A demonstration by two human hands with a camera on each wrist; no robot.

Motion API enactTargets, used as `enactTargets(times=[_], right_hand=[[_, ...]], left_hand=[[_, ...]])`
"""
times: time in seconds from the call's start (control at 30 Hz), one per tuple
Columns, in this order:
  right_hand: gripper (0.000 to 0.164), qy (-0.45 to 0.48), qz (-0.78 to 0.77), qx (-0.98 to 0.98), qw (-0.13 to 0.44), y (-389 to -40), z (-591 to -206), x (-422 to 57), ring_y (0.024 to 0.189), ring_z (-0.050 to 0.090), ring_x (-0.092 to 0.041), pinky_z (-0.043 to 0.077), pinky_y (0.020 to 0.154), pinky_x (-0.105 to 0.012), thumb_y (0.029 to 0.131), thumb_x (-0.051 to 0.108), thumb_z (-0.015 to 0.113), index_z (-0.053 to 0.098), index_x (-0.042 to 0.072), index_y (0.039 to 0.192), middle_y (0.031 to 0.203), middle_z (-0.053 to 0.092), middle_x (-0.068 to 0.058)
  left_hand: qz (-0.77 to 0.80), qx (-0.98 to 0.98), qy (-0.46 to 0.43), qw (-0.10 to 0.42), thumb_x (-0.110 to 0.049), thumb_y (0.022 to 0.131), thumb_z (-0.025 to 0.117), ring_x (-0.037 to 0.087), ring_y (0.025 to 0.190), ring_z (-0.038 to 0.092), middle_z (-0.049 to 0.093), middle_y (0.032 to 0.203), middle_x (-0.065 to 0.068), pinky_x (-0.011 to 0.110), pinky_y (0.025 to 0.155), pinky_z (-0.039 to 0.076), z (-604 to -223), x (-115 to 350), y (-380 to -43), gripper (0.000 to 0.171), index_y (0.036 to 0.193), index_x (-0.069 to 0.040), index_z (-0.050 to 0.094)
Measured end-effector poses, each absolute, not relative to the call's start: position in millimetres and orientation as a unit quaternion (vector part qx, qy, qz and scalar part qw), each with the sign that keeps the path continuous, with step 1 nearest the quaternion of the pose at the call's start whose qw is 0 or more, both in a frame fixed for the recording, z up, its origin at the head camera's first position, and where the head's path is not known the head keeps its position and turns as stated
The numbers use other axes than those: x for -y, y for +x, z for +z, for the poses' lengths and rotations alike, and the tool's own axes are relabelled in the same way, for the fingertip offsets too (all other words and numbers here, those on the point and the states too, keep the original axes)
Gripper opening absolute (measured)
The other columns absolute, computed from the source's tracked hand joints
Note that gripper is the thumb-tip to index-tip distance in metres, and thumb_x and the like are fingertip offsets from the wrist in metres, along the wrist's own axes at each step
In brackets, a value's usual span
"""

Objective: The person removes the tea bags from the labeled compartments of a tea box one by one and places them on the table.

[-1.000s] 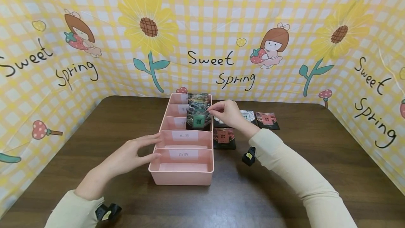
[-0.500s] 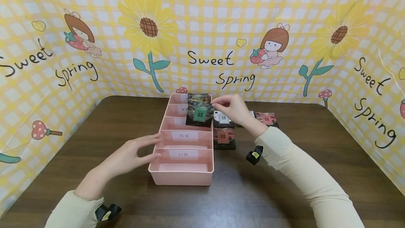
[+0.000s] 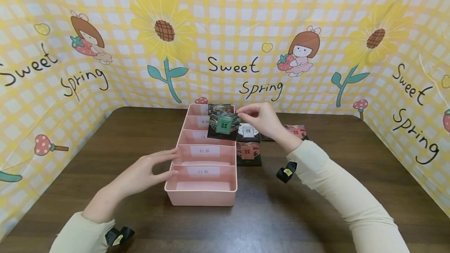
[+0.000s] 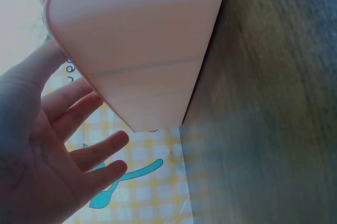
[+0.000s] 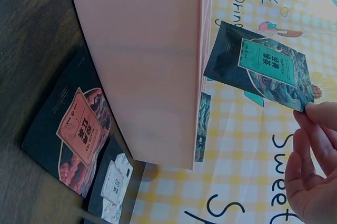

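My right hand (image 3: 261, 118) pinches a dark tea sachet with a green label (image 3: 224, 125) by its corner, between thumb and fingertips. The sachet hangs tilted above the middle and rear compartments of a pink divided box (image 3: 200, 198). In the right wrist view, the held sachet (image 5: 266, 63) is apart from the box rim. Another dark sachet (image 5: 202, 129) shows above the rim farther back, partly hidden. My left hand (image 3: 140, 173) rests on the box's left rim, fingers extended; the left wrist view shows its spread fingers (image 4: 105, 150) beside the box wall.
Right of the box lie sachets with red labels (image 3: 249, 153) and white labels (image 3: 248, 131); another red-labelled sachet (image 3: 297, 131) is partly behind my right hand. Printed paper labels (image 3: 204, 151) mark the compartments. A checked yellow cloth (image 3: 225, 30) surrounds the brown table (image 3: 267, 221).
My right hand has moved right and slightly farther back with the green-labelled sachet, which has risen and now tilts. My left hand has stayed at the box rim.
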State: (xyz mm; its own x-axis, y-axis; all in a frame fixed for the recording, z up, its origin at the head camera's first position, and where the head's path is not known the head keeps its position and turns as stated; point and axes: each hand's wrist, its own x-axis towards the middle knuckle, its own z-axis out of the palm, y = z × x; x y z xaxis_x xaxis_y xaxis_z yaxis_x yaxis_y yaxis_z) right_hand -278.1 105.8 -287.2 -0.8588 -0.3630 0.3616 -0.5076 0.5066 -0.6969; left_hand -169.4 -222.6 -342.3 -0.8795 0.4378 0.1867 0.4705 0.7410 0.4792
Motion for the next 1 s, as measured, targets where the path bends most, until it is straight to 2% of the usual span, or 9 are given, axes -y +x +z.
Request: enactTargets(times=[0.3,0.47,0.67,0.87,1.0], right_hand=[[0.015,0.253,0.433,0.861,0.083,-272.6,-284.4,-113.8,0.064,0.059,-0.010,0.047,0.057,-0.019,0.089,0.013,0.063,0.073,0.005,0.097,0.093,0.073,-0.013],[0.015,0.249,0.429,0.864,0.082,-268.5,-284.4,-119.6,0.067,0.061,-0.017,0.047,0.058,-0.019,0.089,0.014,0.064,0.073,0.005,0.098,0.094,0.073,-0.013],[0.016,0.240,0.424,0.868,0.090,-267.8,-286.6,-129.8,0.066,0.059,-0.010,0.046,0.059,-0.019,0.088,0.017,0.065,0.073,0.007,0.098,0.094,0.073,-0.012],[0.017,0.236,0.425,0.869,0.089,-266.4,-288.8,-138.5,0.068,0.060,-0.013,0.047,0.060,-0.020,0.089,0.018,0.064,0.073,0.008,0.098,0.095,0.072,-0.012],[0.017,0.238,0.427,0.868,0.090,-263.4,-288.9,-143.0,0.066,0.058,-0.008,0.046,0.059,-0.020,0.089,0.018,0.064,0.072,0.007,0.098,0.095,0.072,-0.012]], left_hand=[[-0.261,0.933,-0.246,0.031,-0.040,0.088,0.063,0.032,0.129,0.046,0.053,0.138,0.006,0.051,0.102,0.040,-342.2,222.0,-169.9,0.048,0.126,-0.010,0.060],[-0.259,0.933,-0.246,0.033,-0.039,0.087,0.064,0.033,0.129,0.046,0.053,0.137,0.007,0.051,0.103,0.039,-341.8,222.1,-170.0,0.048,0.125,-0.010,0.060],[-0.256,0.933,-0.250,0.033,-0.039,0.087,0.064,0.036,0.130,0.045,0.053,0.137,0.008,0.054,0.103,0.037,-341.3,222.6,-171.1,0.048,0.124,-0.010,0.061],[-0.257,0.933,-0.251,0.034,-0.037,0.086,0.065,0.039,0.130,0.043,0.054,0.137,0.008,0.055,0.105,0.035,-341.0,223.2,-172.0,0.048,0.125,-0.009,0.060],[-0.257,0.933,-0.251,0.032,-0.037,0.086,0.065,0.039,0.130,0.043,0.054,0.136,0.009,0.055,0.105,0.034,-340.2,223.2,-172.3,0.049,0.126,-0.009,0.059]])
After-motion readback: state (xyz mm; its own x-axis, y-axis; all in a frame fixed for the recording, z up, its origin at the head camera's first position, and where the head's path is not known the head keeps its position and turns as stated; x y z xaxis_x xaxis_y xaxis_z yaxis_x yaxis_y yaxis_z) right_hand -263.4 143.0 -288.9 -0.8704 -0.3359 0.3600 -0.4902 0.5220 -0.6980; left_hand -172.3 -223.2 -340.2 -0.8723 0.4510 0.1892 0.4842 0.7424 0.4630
